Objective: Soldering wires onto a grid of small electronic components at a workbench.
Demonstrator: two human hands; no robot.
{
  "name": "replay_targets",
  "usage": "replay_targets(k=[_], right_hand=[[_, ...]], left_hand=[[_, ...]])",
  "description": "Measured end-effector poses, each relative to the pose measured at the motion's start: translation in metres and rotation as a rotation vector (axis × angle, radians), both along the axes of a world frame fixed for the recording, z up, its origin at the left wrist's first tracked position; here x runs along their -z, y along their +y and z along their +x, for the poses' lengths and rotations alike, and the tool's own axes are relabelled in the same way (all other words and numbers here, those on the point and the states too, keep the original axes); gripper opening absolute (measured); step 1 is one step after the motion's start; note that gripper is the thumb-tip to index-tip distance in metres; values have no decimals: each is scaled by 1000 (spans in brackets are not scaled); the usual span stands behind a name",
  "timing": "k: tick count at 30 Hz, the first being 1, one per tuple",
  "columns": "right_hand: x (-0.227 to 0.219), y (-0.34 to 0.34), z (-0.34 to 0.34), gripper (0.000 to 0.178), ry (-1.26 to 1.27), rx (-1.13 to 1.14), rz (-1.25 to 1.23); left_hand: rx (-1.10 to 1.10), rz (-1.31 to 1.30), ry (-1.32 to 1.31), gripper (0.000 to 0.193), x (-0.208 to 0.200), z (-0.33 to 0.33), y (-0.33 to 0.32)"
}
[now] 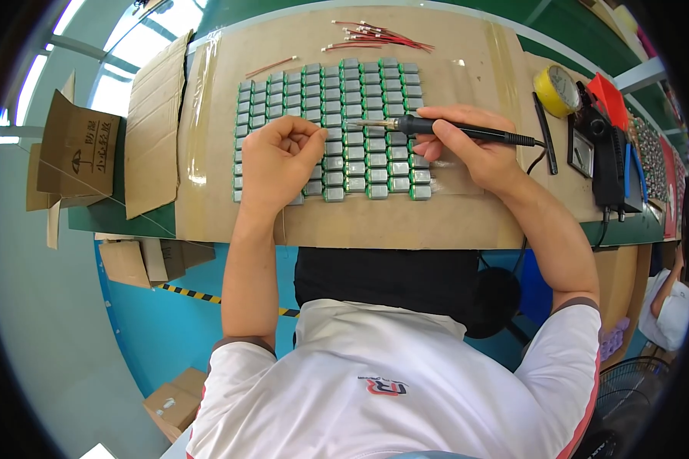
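Note:
My right hand (471, 145) grips a black soldering iron (475, 131), its metal tip pointing left over the rows of small grey and green blocks (377, 157). Opposite it, my left hand (279, 161) is closed in a pinch above the left part of those blocks, close to the iron's tip. A thin strand of solder wire (285, 226) trails below that hand; its end at the fingertips is too fine to make out. Several blocks lie hidden under my left hand.
Red wires with white connectors (379, 37) lie at the back, one apart (272, 66). At right are yellow tape (556, 90), a black stick (545, 134), a black soldering station (606, 153) and a red bin (607, 99). Cardboard boxes (76, 145) stand left.

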State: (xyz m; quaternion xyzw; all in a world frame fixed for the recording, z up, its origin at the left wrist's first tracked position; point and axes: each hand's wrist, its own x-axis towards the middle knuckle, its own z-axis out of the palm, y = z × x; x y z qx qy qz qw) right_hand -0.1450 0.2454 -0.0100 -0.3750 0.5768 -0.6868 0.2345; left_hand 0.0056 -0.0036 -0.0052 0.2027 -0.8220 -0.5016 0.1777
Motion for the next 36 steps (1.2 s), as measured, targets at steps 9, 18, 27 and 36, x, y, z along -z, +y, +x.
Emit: replay_targets(k=[9, 18, 27, 36], right_hand=[[-2, 2, 0, 21, 7, -20, 29], [-1, 1, -1, 22, 7, -32, 52], [0, 1, -1, 21, 25, -23, 70], [1, 2, -2, 21, 23, -30, 62]], left_hand=[[24, -23, -29, 9, -4, 0, 2], [34, -52, -52, 9, -6, 0, 2], [32, -62, -69, 10, -7, -1, 3], [33, -57, -85, 11, -8, -1, 3]])
